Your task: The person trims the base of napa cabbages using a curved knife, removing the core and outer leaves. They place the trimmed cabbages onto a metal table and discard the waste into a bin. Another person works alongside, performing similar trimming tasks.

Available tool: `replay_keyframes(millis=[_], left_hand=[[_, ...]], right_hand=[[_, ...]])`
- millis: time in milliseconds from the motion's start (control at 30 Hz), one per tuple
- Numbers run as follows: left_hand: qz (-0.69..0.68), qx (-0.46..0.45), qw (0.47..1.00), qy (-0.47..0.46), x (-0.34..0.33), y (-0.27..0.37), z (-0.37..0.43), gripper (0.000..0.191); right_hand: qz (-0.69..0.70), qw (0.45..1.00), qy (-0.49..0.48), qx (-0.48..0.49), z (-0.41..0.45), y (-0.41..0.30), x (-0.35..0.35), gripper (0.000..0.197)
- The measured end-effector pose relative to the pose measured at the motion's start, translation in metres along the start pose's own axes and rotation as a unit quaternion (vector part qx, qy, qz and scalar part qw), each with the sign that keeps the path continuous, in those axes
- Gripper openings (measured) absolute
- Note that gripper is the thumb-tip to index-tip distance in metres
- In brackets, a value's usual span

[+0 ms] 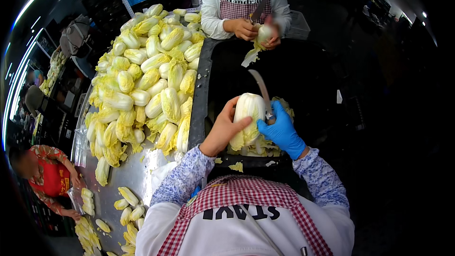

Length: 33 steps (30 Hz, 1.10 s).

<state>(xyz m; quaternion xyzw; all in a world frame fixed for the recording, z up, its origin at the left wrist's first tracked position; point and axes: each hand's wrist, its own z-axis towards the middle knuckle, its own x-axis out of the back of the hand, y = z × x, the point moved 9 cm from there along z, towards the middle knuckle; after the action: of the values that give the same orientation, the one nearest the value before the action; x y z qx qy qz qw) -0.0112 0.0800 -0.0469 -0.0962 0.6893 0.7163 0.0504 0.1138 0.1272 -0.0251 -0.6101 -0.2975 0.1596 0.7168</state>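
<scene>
A napa cabbage is held upright above a black bin, its pale cut base facing up. My bare left hand grips it from the left, thumb across its front. My right hand, in a blue glove, holds a knife with a curved blade pointing up and away, and its fingers also touch the cabbage's right side. Part of the knife handle is hidden by the glove. Loose cabbage leaves lie in the bin below my hands.
A large heap of napa cabbages covers the metal table at left. Across the bin a co-worker holds a knife and a cabbage. Another person handles a plastic bag at lower left, near smaller cabbages.
</scene>
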Motion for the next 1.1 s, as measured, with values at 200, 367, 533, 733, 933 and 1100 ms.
replay_keyframes(millis=[200, 367, 533, 733, 933, 1100], left_hand=[[-0.02, 0.0, 1.0, -0.006, -0.002, -0.003, 0.006, 0.077], [-0.22, 0.068, 0.972, -0.047, 0.037, -0.024, -0.002, 0.083], [-0.164, 0.085, 0.976, -0.112, 0.019, -0.013, -0.005, 0.088], [-0.04, 0.041, 0.995, -0.082, -0.002, 0.008, -0.012, 0.077], [0.046, -0.024, 0.996, -0.078, -0.01, 0.033, -0.016, 0.074], [0.085, -0.034, 0.993, -0.076, -0.006, 0.038, -0.019, 0.073]], right_hand=[[0.021, 0.999, -0.001, -0.029, -0.003, 0.001, 0.006, 0.047], [0.043, 0.993, -0.108, -0.001, -0.015, -0.029, 0.036, 0.054], [-0.464, 0.877, 0.097, 0.079, 0.027, -0.011, 0.118, 0.052], [-0.379, 0.894, 0.026, 0.239, -0.027, -0.082, 0.031, 0.044], [-0.436, 0.864, -0.001, 0.251, -0.024, -0.079, 0.016, 0.031], [-0.443, 0.857, 0.001, 0.263, -0.022, -0.082, 0.013, 0.026]])
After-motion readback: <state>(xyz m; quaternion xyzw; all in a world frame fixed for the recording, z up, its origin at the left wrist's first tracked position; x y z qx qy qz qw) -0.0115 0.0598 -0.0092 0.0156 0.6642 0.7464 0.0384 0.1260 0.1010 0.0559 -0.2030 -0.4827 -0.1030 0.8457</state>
